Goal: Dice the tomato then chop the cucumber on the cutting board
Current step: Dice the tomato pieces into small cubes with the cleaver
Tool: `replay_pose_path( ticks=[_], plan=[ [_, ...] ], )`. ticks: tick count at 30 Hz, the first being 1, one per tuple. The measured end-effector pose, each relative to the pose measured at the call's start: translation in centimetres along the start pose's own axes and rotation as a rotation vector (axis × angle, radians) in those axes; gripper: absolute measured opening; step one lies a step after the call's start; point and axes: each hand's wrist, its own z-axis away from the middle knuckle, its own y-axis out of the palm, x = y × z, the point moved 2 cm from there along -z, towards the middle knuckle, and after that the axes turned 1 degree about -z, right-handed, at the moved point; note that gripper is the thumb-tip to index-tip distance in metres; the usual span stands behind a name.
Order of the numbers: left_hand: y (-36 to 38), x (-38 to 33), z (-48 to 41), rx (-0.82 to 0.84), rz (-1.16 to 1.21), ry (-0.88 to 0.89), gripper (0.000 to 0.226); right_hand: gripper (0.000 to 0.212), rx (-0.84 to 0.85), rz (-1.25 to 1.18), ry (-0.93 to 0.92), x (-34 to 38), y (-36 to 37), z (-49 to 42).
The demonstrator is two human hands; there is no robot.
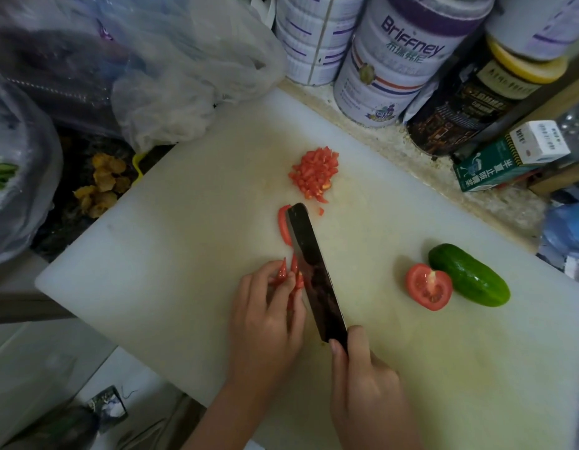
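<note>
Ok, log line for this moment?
dicing; left hand holds tomato strips; right hand grips knife; tomato half, cucumber untouched

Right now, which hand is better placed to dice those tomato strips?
Right. The right hand grips the knife, whose blade lies alongside the tomato strips; the left hand holds them on the cutting board.
</note>
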Motion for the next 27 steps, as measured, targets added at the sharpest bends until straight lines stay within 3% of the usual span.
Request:
replay_pose_path(
  ticks=[7, 10, 12, 17, 22, 27],
  plan=[
    [0.0, 0.2, 0.1, -0.001, -0.009, 0.016, 0.023, 0.039, -0.040, -0.048, 0.031, 0.2, -0.3, 0.5],
    [-0.1, 0.1, 0.1, 0.017, 0.011, 0.013, 0.024, 0.021, -0.104, -0.089, 0.020, -0.1, -0.7, 0.2],
    [-0.3, 0.1, 0.0, 0.022, 0.043, -0.026, 0.023, 0.012, -0.109, -0.149, 0.039, -0.4, -0.6, 0.1],
    [-0.7, 0.2, -1.8, 0.050, 0.111, -0.172, 0.026, 0.011, -0.081, -0.203, 0.017, -0.5, -0.6, -0.3],
    [-0.8, 0.0, -3.9, 0.173, 0.031, -0.297, 0.004, 0.013, -0.082, -0.137, 0.002, -0.3, -0.6, -1.0],
    [-0.9, -0.2, -4.6, 0.250, 0.002, -0.367, 0.008, 0.014, -0.095, -0.128, -0.003, -0.2, -0.7, -1.1]
  ],
)
